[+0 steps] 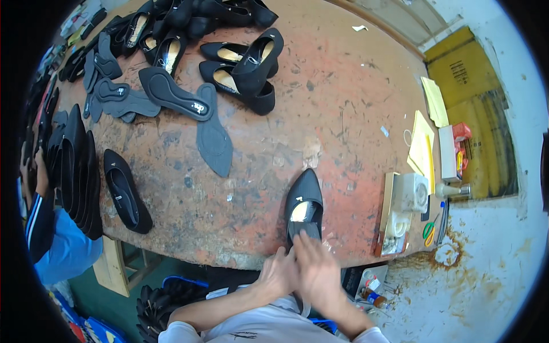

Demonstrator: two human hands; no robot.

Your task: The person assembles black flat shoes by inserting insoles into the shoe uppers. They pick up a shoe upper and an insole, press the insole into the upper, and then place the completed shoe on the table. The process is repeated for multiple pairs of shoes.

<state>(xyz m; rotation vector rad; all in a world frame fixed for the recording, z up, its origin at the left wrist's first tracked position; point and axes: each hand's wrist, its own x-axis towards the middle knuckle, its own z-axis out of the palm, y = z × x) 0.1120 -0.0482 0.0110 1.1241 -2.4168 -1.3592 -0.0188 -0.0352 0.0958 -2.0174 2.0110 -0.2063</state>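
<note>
A black pointed flat shoe [304, 186] lies at the table's near edge, toe pointing away from me. A shiny light patch shows inside its opening, and behind it a dark grey piece that looks like an insole [303, 228]. My left hand [278, 271] is closed around the shoe's heel end, which the hands mostly hide. My right hand [315, 264] reaches into the opening from above, its fingers bent together on the dark insole. The right fingertips are slightly blurred.
Loose dark insoles [214, 140] and a single black shoe [126, 191] lie left. More black shoes [251, 68] stand farther back. Beside a nested shoe row [80, 171], another person's hand [41, 171] shows. Right are a grey-white block [413, 192], green-handled scissors [429, 231] and yellow paper [422, 146].
</note>
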